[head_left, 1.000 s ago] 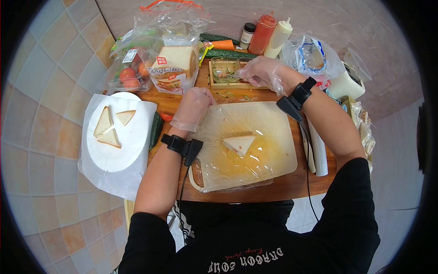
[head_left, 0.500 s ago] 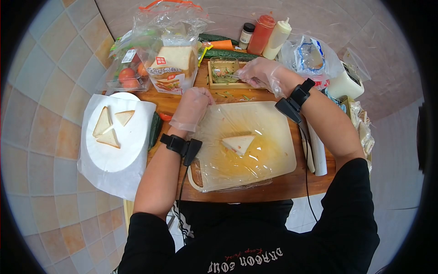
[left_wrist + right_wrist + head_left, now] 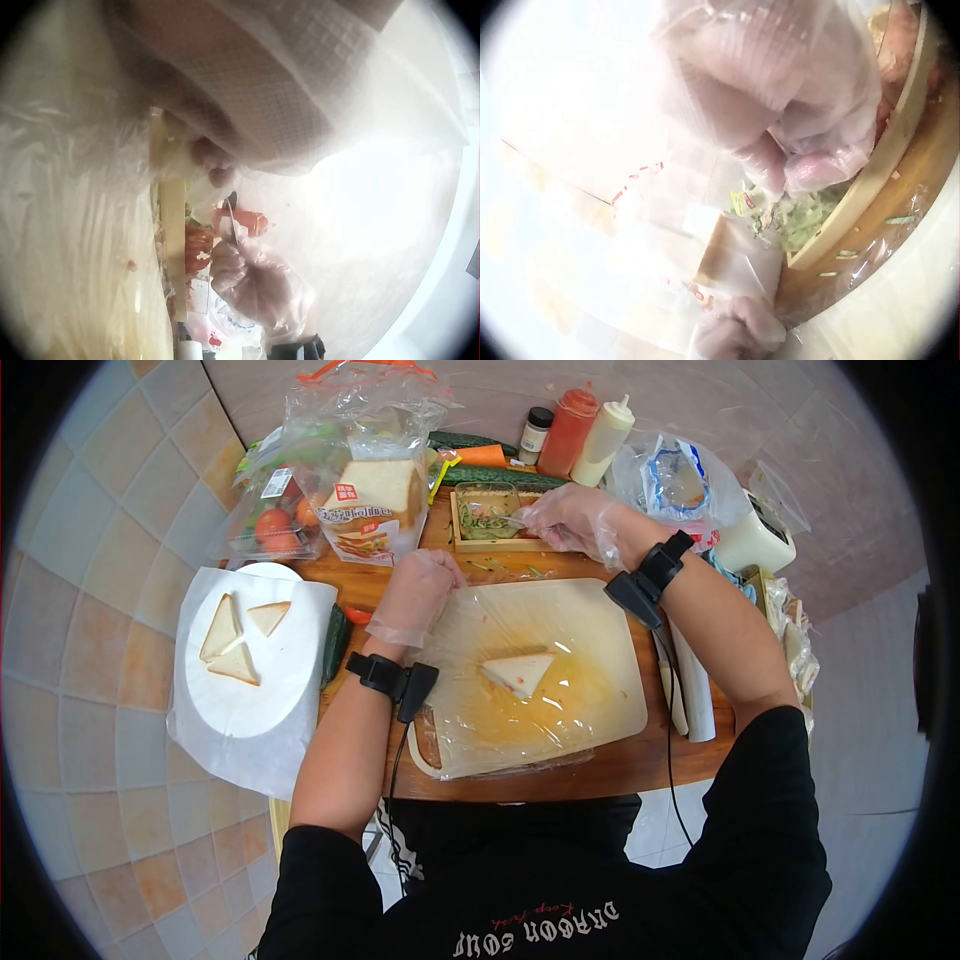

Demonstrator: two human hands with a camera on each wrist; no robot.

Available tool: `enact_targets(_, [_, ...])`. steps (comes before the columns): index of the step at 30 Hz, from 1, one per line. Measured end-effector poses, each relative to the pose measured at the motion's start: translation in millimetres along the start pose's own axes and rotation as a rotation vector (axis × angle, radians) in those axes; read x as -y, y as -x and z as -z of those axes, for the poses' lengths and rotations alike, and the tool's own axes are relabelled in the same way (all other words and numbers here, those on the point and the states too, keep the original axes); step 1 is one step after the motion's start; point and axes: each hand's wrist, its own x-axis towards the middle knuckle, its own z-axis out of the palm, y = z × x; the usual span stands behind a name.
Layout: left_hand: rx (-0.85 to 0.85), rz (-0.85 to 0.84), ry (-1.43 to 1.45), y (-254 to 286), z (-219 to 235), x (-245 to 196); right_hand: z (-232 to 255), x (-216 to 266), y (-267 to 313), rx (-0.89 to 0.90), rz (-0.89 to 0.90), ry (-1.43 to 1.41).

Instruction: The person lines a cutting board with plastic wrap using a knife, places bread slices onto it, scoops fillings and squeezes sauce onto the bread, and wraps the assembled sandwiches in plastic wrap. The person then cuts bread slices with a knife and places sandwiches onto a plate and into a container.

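Note:
My gloved right hand [image 3: 572, 520] pinches a thin metal utensil [image 3: 231, 214] over a light wooden box [image 3: 500, 546] at the back of the table. Inside the box's left part, shredded green vegetable [image 3: 810, 217] sits in a clear container. The utensil's working end is hidden. By the far left corner of the cutting board [image 3: 600, 610] is my gloved left hand [image 3: 418, 590], its fingers loosely curled with nothing visible in them. Clear film [image 3: 450, 660] covers the board. On it lies a triangular piece of bread [image 3: 518, 672] with small reddish bits at its edge.
Bread triangles [image 3: 222, 628] lie on a white plate [image 3: 240, 710] at the left. Along the back stand bagged sliced bread [image 3: 375, 510], packed tomatoes [image 3: 275, 532], cucumbers [image 3: 490, 478], a red squeeze bottle [image 3: 568, 435] and a cream one [image 3: 604, 442]. A white roll [image 3: 695, 690] lies right of the board.
The head view has shifted slightly, so everything sits a little further left. Both hands keep nearly the same places, the right one still over the wooden box with the utensil.

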Motion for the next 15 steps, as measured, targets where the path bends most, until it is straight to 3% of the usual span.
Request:
enact_targets(3, [0.001,0.013,0.014,-0.6,0.1,2.2,-3.0,7.3,11.0,-0.077,0.017,0.009])
enact_targets(10, [-0.049,-0.052,-0.196,-3.5,-2.1,8.1,2.0,15.0,59.0,-0.009,0.094,0.003])
enact_targets(12, [-0.033,-0.043,-0.240,0.1,-0.2,3.7,-0.3,9.2,75.8,-0.065,0.134,0.071])
enact_targets(15, [-0.004,-0.064,-0.273,1.1,0.7,-1.4,3.5,-12.2,102.3,0.012,0.121,0.130])
